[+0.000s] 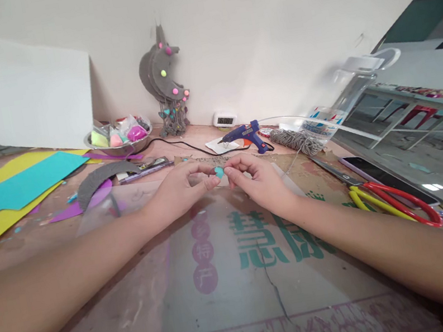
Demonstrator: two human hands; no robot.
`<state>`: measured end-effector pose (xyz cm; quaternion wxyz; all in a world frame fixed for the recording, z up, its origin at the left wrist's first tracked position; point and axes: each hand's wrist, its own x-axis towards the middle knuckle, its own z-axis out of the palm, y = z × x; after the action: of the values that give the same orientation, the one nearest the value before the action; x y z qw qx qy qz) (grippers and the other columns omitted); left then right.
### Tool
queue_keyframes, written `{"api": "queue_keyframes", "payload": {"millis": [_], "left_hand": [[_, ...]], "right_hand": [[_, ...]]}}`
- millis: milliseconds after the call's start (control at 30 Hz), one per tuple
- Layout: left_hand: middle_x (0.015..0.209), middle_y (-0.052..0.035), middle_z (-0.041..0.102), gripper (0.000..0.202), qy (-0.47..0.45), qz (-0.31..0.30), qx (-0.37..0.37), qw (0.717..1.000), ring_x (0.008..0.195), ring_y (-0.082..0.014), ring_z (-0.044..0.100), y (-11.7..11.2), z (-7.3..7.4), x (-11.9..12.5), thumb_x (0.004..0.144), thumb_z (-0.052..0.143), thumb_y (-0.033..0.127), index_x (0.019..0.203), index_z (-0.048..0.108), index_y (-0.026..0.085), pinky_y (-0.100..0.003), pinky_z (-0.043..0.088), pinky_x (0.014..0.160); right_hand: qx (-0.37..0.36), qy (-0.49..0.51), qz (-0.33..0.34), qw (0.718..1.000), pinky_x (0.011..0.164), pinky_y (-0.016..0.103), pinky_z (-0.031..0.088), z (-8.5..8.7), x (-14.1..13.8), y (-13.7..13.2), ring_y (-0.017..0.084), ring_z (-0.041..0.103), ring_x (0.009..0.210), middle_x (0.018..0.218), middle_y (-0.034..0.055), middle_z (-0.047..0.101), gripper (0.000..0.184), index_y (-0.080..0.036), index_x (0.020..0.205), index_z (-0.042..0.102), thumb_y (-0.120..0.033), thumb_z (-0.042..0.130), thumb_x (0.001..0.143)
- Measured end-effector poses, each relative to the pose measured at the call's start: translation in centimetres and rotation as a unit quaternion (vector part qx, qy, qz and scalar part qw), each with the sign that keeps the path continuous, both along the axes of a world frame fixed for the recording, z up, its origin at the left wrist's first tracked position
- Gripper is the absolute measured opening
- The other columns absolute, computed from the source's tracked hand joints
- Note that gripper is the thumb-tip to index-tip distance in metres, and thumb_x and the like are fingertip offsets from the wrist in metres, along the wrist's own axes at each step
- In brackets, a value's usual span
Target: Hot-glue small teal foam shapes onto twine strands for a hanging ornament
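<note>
A small teal piece, perhaps heart-shaped, is between my two hands, above the plastic-covered cardboard. My left hand pinches it from the left with thumb and fingertips. From the other side, the fingertips of my right hand are closed at its right edge. Part of the piece is hidden by the fingers, and its material is too small to tell. Beneath my forearms lies a clear plastic sheet over printed cardboard. Just beyond my hands rests a blue glue gun with its cord.
Red-and-yellow scissors and a phone lie on the right, near grey cord. A bowl of bagged clay, a small clock and a grey moon ornament stand at the back. Teal and yellow sheets lie left.
</note>
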<state>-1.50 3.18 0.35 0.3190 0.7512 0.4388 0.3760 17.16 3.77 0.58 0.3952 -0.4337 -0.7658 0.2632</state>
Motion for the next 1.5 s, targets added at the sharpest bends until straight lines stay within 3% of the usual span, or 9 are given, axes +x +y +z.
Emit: {"api": "queue_keyframes", "payload": {"millis": [133, 300, 500, 633, 800, 1000, 1133, 1333, 1500], "left_hand": [[0.098, -0.0025, 0.066, 0.029, 0.022, 0.030, 0.001, 0.999, 0.091, -0.0191, 0.058, 0.0, 0.1, 0.0, 0.080, 0.052, 0.045, 0.087, 0.066, 0.020, -0.029, 0.043, 0.082], [0.074, 0.0001, 0.064, 0.027, 0.043, 0.043, -0.019, 0.998, 0.068, -0.0161, 0.057, -0.2, 0.4, 0.1, 0.080, 0.048, 0.043, 0.081, 0.062, 0.019, -0.025, 0.043, 0.061], [0.066, 0.0015, 0.059, 0.024, 0.038, 0.055, -0.036, 0.997, 0.058, -0.0132, 0.052, -0.4, 0.5, 0.2, 0.078, 0.050, 0.041, 0.079, 0.060, 0.019, -0.022, 0.039, 0.050], [0.075, -0.0005, 0.064, 0.026, 0.028, 0.042, -0.040, 0.998, 0.064, -0.0147, 0.056, -0.3, 0.4, 0.1, 0.078, 0.051, 0.042, 0.083, 0.063, 0.019, -0.023, 0.042, 0.054], [0.075, 0.0000, 0.065, 0.027, 0.050, 0.048, -0.035, 0.997, 0.063, -0.0147, 0.056, -0.3, 0.4, 0.1, 0.078, 0.051, 0.043, 0.081, 0.064, 0.020, -0.023, 0.041, 0.054], [0.071, 0.0001, 0.066, 0.028, 0.054, 0.043, -0.055, 0.996, 0.061, -0.0155, 0.057, -0.2, 0.3, 0.1, 0.078, 0.050, 0.045, 0.083, 0.063, 0.021, -0.023, 0.040, 0.049], [0.072, 0.0000, 0.066, 0.028, 0.052, 0.041, -0.054, 0.996, 0.062, -0.0153, 0.057, -0.2, 0.3, 0.1, 0.078, 0.050, 0.045, 0.084, 0.063, 0.020, -0.023, 0.041, 0.050], [0.073, 0.0001, 0.066, 0.029, 0.052, 0.041, -0.053, 0.996, 0.064, -0.0157, 0.058, -0.1, 0.2, 0.1, 0.077, 0.051, 0.046, 0.082, 0.064, 0.020, -0.024, 0.041, 0.052], [0.072, 0.0003, 0.064, 0.029, 0.041, 0.037, -0.051, 0.997, 0.061, -0.0139, 0.055, -0.2, 0.2, 0.2, 0.078, 0.049, 0.044, 0.081, 0.063, 0.019, -0.023, 0.040, 0.051]], "right_hand": [[-0.016, 0.006, 0.025, 1.000, 0.058, 0.025, 0.039, -0.4, 0.1, 0.1, 0.011, 0.050, 0.059, 0.063, -0.0026, 0.054, 0.016, -0.018, 0.086, 0.056, -0.033, 0.052, 0.085], [-0.011, 0.010, 0.050, 0.999, 0.062, 0.025, 0.041, -0.7, 0.3, 0.2, 0.012, 0.051, 0.063, 0.066, -0.0011, 0.054, 0.026, -0.019, 0.094, 0.056, -0.038, 0.038, 0.092], [0.041, 0.033, -0.026, 0.998, 0.060, 0.024, 0.040, 1.9, 1.8, 2.0, 0.011, 0.050, 0.060, 0.064, -0.0011, 0.054, 0.019, -0.017, 0.080, 0.054, -0.034, 0.051, 0.085], [0.085, -0.106, -0.064, 0.989, 0.062, 0.027, 0.041, 2.8, 4.7, 4.6, 0.014, 0.054, 0.064, 0.069, 0.0031, 0.062, 0.026, -0.016, 0.076, 0.063, -0.036, 0.050, 0.086], [0.115, -0.308, -0.039, 0.944, 0.074, 0.033, 0.044, 1.0, 7.0, 6.6, 0.020, 0.059, 0.082, 0.095, 0.0076, 0.068, 0.021, -0.018, 0.094, 0.070, -0.029, 0.058, 0.080], [0.166, -0.391, -0.011, 0.905, 0.083, 0.034, 0.042, 0.0, 6.8, 6.2, 0.023, 0.059, 0.094, 0.100, 0.0095, 0.067, 0.025, -0.018, 0.098, 0.069, -0.023, 0.048, 0.086], [0.178, -0.378, -0.057, 0.907, 0.076, 0.033, 0.042, -0.3, 6.6, 6.3, 0.022, 0.059, 0.083, 0.090, 0.0112, 0.066, 0.024, -0.014, 0.095, 0.066, -0.021, 0.044, 0.087], [0.185, -0.168, -0.109, 0.962, 0.074, 0.030, 0.042, 0.4, 5.3, 5.0, 0.018, 0.056, 0.082, 0.093, 0.0099, 0.062, 0.029, -0.014, 0.105, 0.053, -0.024, 0.028, 0.094], [0.279, -0.255, -0.020, 0.925, 0.079, 0.034, 0.040, 0.1, 3.4, 2.3, 0.022, 0.052, 0.088, 0.094, 0.0105, 0.059, 0.032, -0.015, 0.115, 0.053, -0.034, 0.038, 0.093]]}}
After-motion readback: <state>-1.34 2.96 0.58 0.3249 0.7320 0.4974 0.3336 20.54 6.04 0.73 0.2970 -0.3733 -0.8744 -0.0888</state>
